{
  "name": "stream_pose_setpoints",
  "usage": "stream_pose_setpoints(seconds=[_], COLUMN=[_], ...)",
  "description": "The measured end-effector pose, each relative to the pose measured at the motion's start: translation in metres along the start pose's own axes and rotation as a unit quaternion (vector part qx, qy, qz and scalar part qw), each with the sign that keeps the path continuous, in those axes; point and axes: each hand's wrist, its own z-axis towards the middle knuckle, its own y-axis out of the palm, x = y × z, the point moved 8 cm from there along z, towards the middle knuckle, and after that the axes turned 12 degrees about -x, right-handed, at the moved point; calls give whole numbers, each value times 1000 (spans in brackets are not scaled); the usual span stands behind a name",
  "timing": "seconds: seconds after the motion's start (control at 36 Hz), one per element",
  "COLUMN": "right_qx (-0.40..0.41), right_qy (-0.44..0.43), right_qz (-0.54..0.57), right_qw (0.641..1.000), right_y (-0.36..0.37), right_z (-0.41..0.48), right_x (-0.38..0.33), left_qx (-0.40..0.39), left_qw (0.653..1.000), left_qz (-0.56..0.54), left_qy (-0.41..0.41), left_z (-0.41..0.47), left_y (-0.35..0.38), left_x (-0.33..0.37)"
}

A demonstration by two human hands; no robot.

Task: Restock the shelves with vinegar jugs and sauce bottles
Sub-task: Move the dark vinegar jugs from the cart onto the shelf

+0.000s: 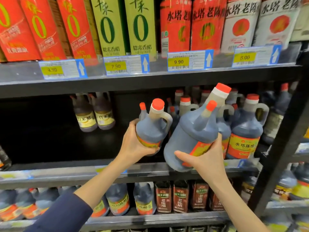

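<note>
My left hand (133, 144) grips the lower body of a dark vinegar jug (153, 126) with a red cap, held upright in front of the middle shelf (66, 173). My right hand (204, 156) grips a larger dark vinegar jug (192, 131) from below, tilted to the right, its base over the shelf's front edge. Just behind and right of it stand several matching jugs (245, 129) with red and yellow labels.
Two pale-labelled bottles (93, 113) stand at the back of the middle shelf, with dark bare shelf to their left. Cartons and price tags (127, 64) fill the top shelf. Lower shelf holds more jugs and brown bottles (172, 196). A black upright post (284, 131) stands at right.
</note>
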Motion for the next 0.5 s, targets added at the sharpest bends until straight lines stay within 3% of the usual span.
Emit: stream_pose_setpoints(seconds=[0.5], right_qx=[83], right_qy=[22], right_qz=[-31], right_qw=[996], right_y=[20], right_z=[-5], right_x=[-3], left_qx=[-102], left_qw=[994], left_qz=[-21], left_qy=[-31], left_z=[62], left_y=[20], left_x=[-57])
